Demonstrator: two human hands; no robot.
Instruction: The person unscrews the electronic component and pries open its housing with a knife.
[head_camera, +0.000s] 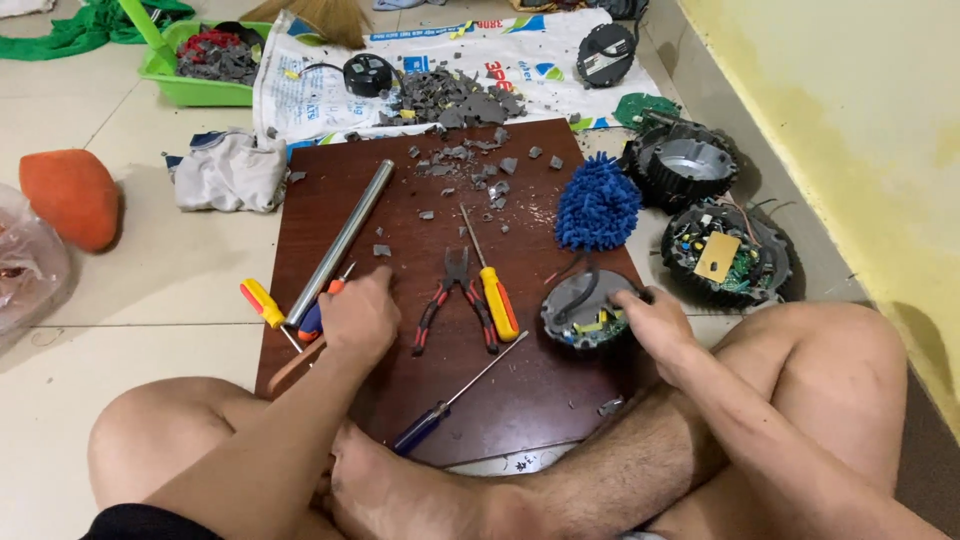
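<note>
1. At the far left an orange cushion-like lump (68, 197) lies on the tiled floor, with a green plastic tray (196, 92) of grey scrap well behind it.
2. A crumpled grey cloth (230, 170) lies just beside the left edge of a dark brown wooden board (520, 395), which rests on the floor in front of the person's crossed bare legs.
3. A yellow-handled screwdriver (262, 302) pokes over the board's left edge, next to a long metal tube (336, 242) that lies slanted on the board.
4. The left hand (358, 315) is curled closed over the near end of the tube, on an orange and blue handled tool (318, 312); whether it grips the tool cannot be told.
5. Red-handled pliers (455, 300), a yellow-handled screwdriver with a long shaft (495, 295) and a blue-handled screwdriver (445, 405) lie mid-board.
6. A blue fluffy duster head (597, 208) sits towards the board's right side.
7. The right hand (655, 325) holds a round grey housing (580, 312) with wiring showing, at the board's right edge.
8. Two black round housings (685, 165) (725, 258) sit on the floor by the yellow wall.
</note>
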